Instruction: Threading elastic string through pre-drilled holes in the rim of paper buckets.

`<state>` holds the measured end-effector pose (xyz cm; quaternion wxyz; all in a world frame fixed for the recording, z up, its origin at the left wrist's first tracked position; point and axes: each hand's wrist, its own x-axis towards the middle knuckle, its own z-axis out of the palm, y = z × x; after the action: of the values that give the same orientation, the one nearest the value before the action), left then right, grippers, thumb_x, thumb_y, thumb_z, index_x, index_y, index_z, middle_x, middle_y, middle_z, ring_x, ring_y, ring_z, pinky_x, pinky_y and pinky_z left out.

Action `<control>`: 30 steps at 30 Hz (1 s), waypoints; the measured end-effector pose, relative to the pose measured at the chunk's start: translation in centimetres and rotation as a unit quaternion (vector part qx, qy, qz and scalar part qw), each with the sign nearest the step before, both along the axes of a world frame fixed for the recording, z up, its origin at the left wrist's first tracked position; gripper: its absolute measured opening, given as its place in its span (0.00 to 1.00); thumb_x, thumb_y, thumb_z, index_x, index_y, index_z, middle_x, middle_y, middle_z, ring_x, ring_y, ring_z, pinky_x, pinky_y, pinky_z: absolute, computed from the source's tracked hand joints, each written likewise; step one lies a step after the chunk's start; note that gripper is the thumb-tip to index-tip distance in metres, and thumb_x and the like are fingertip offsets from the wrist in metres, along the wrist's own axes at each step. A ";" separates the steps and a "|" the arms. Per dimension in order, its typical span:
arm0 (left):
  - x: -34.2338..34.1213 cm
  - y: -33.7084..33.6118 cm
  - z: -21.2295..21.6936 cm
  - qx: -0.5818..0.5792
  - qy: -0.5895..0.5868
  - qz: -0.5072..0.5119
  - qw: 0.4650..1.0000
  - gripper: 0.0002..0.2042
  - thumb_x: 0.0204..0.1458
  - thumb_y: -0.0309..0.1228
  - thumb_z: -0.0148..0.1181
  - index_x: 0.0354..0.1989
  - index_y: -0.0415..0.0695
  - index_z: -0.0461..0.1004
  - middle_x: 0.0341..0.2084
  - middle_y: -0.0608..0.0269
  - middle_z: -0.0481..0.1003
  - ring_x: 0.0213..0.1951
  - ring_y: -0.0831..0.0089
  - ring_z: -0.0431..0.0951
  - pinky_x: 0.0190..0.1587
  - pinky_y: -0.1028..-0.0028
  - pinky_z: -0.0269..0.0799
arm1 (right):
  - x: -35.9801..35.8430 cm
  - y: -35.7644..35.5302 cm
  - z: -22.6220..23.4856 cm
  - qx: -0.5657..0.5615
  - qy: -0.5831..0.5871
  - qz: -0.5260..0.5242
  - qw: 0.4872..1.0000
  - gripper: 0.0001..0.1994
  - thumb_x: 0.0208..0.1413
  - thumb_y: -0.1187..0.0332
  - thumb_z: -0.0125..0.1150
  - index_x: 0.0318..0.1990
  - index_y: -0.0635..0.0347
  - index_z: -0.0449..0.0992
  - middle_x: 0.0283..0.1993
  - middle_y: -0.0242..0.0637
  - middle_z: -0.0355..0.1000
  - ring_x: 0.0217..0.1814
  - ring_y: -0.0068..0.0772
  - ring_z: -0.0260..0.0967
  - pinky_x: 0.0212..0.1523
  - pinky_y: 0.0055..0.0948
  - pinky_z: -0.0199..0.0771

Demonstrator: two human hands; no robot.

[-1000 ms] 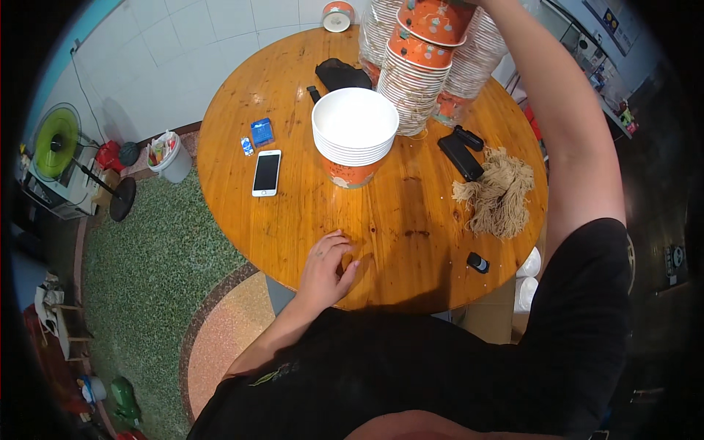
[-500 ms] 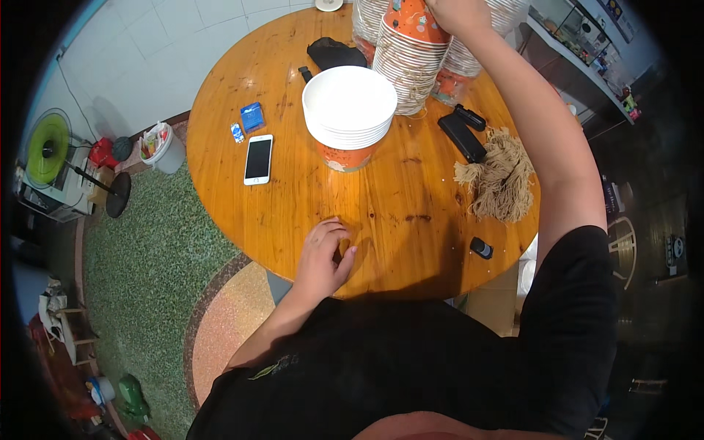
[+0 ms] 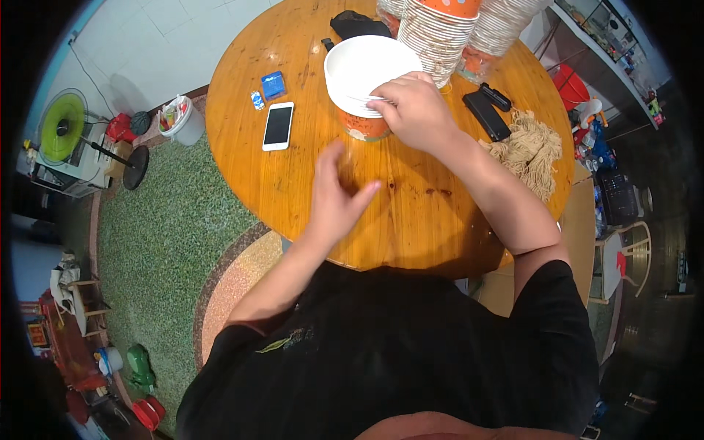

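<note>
My right hand (image 3: pixel 412 110) is pinching the rim of the short stack of white bowls (image 3: pixel 367 73) near the round table's (image 3: pixel 411 213) far side, nothing lifted off yet, while my left hand (image 3: pixel 336 192) hovers open and empty just before it.

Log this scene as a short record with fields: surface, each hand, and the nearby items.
surface: round wooden table
right hand: rests on the rim of the short stack of white paper bowls, fingers on its near edge
left hand: open, over the bare tabletop just in front of the stack; contact cannot be told
behind the stack: tall ribbed stacks of paper bowls
left of the stack: white phone, small blue box
right side: black remote, bundle of tan string
</note>
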<state>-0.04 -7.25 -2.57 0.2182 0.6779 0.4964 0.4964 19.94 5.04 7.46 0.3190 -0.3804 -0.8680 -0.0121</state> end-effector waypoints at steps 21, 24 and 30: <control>-0.5 10.1 2.2 0.264 0.149 0.109 0.947 0.41 0.39 0.31 0.86 0.61 0.41 0.66 0.65 0.41 0.64 0.64 0.41 0.71 0.63 0.52 0.73 | -3.8 -1.8 -0.5 -0.020 0.072 -0.071 0.995 0.10 0.65 0.65 0.61 0.37 0.57 0.86 0.34 0.41 0.83 0.40 0.48 0.78 0.55 0.43 0.66; -0.7 10.3 2.3 0.261 0.122 0.092 0.953 0.43 0.37 0.34 0.87 0.62 0.43 0.65 0.64 0.41 0.61 0.61 0.38 0.74 0.59 0.52 0.79 | -3.9 -2.2 -0.5 -0.015 0.065 -0.070 0.995 0.10 0.65 0.65 0.62 0.37 0.57 0.86 0.35 0.41 0.83 0.41 0.48 0.78 0.56 0.43 0.66; -0.3 10.0 2.5 0.269 0.140 0.066 0.951 0.45 0.37 0.34 0.89 0.62 0.45 0.62 0.65 0.37 0.58 0.63 0.33 0.74 0.60 0.49 0.81 | -2.8 -2.5 -0.3 0.088 0.117 -0.043 0.988 0.07 0.62 0.67 0.63 0.35 0.54 0.86 0.34 0.37 0.83 0.41 0.44 0.79 0.54 0.44 0.65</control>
<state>-0.36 2.76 -0.06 -0.0775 0.7398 0.4138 0.5249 17.10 2.52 7.20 0.4497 -0.3869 -0.8030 -0.0574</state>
